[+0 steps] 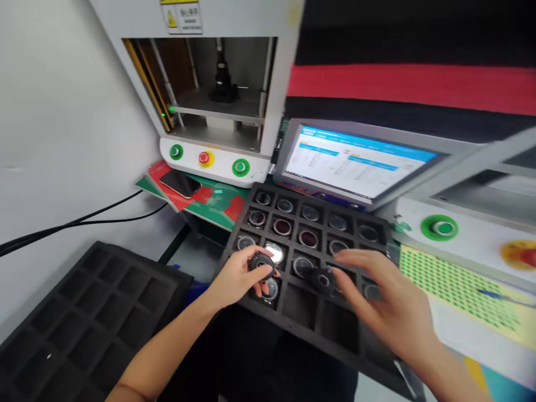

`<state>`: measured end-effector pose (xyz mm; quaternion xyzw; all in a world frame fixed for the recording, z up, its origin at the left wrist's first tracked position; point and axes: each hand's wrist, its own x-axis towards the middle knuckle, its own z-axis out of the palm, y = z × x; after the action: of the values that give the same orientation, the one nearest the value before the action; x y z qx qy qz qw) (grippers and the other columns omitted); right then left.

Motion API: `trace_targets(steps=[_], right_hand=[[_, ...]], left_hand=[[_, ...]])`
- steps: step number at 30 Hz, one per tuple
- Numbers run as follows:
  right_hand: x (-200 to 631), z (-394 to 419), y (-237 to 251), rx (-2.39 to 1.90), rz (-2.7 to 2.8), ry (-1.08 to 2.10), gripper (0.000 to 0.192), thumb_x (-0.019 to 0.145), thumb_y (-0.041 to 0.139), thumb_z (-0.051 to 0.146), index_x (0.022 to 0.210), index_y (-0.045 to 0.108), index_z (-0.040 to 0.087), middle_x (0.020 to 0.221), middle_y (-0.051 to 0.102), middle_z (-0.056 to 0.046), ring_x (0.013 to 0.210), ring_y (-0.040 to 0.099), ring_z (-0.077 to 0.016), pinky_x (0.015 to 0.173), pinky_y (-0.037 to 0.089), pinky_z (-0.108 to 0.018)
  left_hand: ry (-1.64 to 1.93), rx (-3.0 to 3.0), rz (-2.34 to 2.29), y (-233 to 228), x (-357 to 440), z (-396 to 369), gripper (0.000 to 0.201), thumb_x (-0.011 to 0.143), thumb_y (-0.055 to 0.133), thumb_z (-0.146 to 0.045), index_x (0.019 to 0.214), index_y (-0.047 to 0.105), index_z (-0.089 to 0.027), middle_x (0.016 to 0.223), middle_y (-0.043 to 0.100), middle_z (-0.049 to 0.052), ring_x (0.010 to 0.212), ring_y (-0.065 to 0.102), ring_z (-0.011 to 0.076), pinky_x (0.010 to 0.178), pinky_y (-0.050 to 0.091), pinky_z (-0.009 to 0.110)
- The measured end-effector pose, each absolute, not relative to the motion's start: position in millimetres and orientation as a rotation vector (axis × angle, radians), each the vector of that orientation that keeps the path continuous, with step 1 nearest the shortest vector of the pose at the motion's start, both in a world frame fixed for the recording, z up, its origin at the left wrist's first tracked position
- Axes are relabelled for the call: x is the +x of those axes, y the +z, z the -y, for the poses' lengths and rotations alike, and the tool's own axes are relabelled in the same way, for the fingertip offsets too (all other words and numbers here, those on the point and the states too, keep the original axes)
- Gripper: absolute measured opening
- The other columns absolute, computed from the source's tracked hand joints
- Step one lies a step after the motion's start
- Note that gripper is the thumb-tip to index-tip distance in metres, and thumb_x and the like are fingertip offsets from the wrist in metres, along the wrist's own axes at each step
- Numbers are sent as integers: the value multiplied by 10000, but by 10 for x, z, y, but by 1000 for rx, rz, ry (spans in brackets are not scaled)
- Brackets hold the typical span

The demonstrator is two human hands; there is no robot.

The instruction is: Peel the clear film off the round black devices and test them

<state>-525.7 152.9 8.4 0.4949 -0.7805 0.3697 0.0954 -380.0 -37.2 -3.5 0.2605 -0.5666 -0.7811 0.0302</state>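
A black foam tray (pixel 301 329) with square pockets lies in front of me, tilted, most far pockets holding round glass-faced parts (pixel 308 238). My left hand (pixel 238 277) pinches a small black ring-shaped part (pixel 261 262) over the tray's near-left pockets. My right hand (pixel 389 301) hovers blurred over the tray's right side, fingers spread. A second black round part (pixel 322 279) sits just left of its fingertips; whether it is gripped I cannot tell. The tray's nearest pockets (pixel 299 304) hold nothing.
A second black foam tray (pixel 84 318) with bare pockets lies at lower left. Behind stand a white machine with green and red buttons (pixel 204 158), a phone (pixel 180 182) on a red notebook, a tilted monitor (pixel 355 164), a green button (pixel 439 228) and a sheet of green dots (pixel 456 282).
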Motion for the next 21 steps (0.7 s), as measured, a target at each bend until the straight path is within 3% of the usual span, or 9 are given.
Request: trace_targets(steps=[3,6,10,15,21], right_hand=[[-5443,-755,18,1920,2248,931,125,930,475,263,903,591,226,861,680,-58,797,650,-198,709,521,-325],[-5569,-7,-137,2098,2270,774,129,899,497,203,861,621,204,863,686,-56,806,640,-188,721,512,-302],[-5685,730,-362,2257,2278,525,139,867,545,170,873,681,201,888,707,-57,856,636,-197,749,493,-292],[-5776,1127,-546,2319,2308,256,225,883,517,177,973,720,213,987,729,-53,874,653,-206,685,464,-282],[-5814,1210,-586,2363,2315,83,239,869,512,187,922,741,235,958,739,-26,833,661,-203,613,418,-271]], left_hand=[[-2224,867,1662,-78,-3711,557,287,707,710,-337,864,601,-123,778,715,90,475,601,120,425,453,210],[-1976,940,1556,-209,-3730,834,246,710,701,-350,762,613,-126,714,690,63,468,566,101,423,429,200],[-1791,1048,1419,-492,-3896,1215,249,728,635,-325,878,644,-126,631,631,1,419,488,72,387,347,183],[-1738,1134,1451,-756,-4094,1530,201,748,581,-241,891,656,-121,642,619,-3,390,485,69,371,330,186],[-1624,1156,1684,-837,-4143,1660,122,766,593,-191,864,660,-162,591,560,-36,418,509,94,428,379,198]])
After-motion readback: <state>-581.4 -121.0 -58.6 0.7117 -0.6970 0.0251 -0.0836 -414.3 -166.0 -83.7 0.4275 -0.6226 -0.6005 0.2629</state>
